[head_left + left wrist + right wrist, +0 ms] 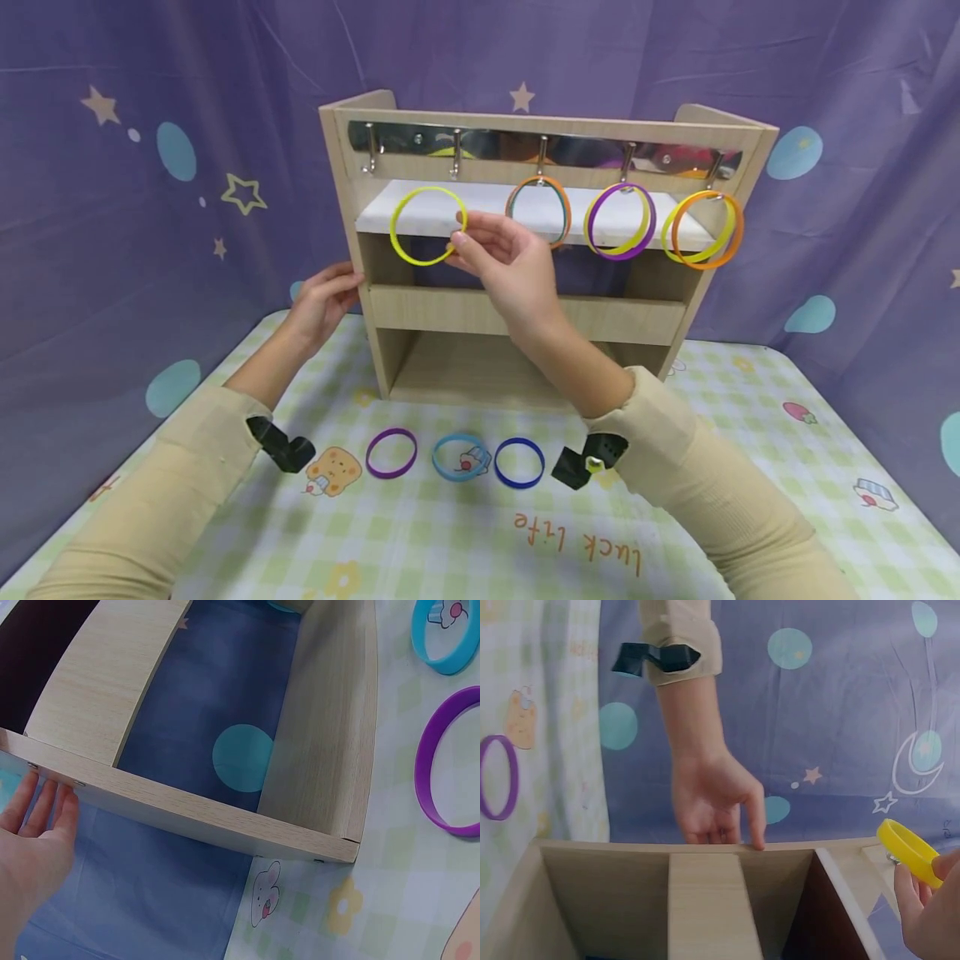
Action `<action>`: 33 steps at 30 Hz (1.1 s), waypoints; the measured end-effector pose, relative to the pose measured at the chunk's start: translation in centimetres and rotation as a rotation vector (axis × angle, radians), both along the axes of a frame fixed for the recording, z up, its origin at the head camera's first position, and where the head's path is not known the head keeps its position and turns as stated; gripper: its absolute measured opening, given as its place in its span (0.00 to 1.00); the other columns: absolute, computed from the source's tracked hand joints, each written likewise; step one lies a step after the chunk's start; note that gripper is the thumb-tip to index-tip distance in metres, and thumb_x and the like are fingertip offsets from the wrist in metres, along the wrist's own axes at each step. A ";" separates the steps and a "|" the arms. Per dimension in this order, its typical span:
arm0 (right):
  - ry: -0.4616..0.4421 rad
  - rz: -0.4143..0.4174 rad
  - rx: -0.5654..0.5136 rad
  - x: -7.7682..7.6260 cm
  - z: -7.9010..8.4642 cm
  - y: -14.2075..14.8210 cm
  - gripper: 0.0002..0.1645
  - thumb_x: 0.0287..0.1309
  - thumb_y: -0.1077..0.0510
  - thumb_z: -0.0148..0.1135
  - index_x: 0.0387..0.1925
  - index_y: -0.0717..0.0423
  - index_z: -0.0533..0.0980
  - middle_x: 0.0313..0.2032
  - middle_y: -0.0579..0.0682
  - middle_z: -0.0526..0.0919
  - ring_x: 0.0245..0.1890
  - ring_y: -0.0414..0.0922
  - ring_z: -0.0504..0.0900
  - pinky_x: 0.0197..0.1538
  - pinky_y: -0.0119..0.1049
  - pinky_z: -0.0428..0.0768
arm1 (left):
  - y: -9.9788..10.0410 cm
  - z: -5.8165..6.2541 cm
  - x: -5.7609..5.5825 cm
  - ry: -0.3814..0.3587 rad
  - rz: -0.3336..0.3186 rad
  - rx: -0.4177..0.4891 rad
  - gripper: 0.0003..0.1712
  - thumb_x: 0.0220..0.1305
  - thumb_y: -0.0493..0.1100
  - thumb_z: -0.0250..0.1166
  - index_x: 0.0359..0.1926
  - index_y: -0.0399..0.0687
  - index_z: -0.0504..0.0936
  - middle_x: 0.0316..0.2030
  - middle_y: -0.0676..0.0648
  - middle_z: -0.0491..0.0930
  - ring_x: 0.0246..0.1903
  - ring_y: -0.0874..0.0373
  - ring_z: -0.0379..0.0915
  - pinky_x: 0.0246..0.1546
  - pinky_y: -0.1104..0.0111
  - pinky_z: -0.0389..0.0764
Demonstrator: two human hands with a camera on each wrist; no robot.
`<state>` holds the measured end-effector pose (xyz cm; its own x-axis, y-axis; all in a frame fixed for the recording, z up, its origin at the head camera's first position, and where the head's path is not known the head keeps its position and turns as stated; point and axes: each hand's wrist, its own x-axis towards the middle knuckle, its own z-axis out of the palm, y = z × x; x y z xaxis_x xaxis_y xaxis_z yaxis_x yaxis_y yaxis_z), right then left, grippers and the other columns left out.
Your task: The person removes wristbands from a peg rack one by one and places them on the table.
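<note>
My right hand pinches a yellow silicone wristband at its right edge, between thumb and fingers. The band is held up in front of the wooden shelf unit, below the two left hooks of its metal hook rail. In the right wrist view the yellow wristband is close to a hook. With fingers fairly straight, my left hand touches the outer left side panel of the shelf; the left wrist view shows its fingertips against that panel.
Pairs of wristbands hang on the three right hooks: an orange band with a green one, a purple band with a yellow one, orange with yellow. On the checked tablecloth lie purple, light blue and dark blue bands.
</note>
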<state>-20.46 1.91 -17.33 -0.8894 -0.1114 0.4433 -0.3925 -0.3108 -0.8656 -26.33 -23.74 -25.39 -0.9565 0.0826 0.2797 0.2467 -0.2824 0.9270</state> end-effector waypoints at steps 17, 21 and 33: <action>-0.103 -0.025 0.106 -0.4 -5.7 3.3 0.18 0.59 0.72 0.59 0.52 0.76 0.73 0.30 0.46 0.84 0.29 0.34 0.84 0.42 0.31 0.85 | 0.0 0.1 0.2 -0.010 -0.010 0.020 0.14 0.68 0.31 0.49 0.38 0.49 0.80 0.37 0.54 0.81 0.40 0.65 0.77 0.49 0.78 0.75; -0.155 -0.027 0.098 -0.5 -7.0 4.1 0.20 0.60 0.72 0.58 0.53 0.78 0.71 0.31 0.48 0.84 0.29 0.34 0.84 0.40 0.29 0.85 | 0.0 0.0 0.2 -0.004 -0.006 0.008 0.14 0.68 0.32 0.49 0.38 0.50 0.80 0.37 0.55 0.81 0.41 0.65 0.77 0.50 0.78 0.75; -0.280 -0.045 0.130 -0.7 -9.9 6.3 0.21 0.61 0.70 0.58 0.55 0.76 0.71 0.31 0.43 0.83 0.29 0.35 0.85 0.43 0.30 0.85 | -0.1 -0.1 0.0 -0.004 -0.004 0.000 0.12 0.68 0.32 0.49 0.40 0.50 0.78 0.38 0.55 0.81 0.41 0.66 0.76 0.51 0.78 0.74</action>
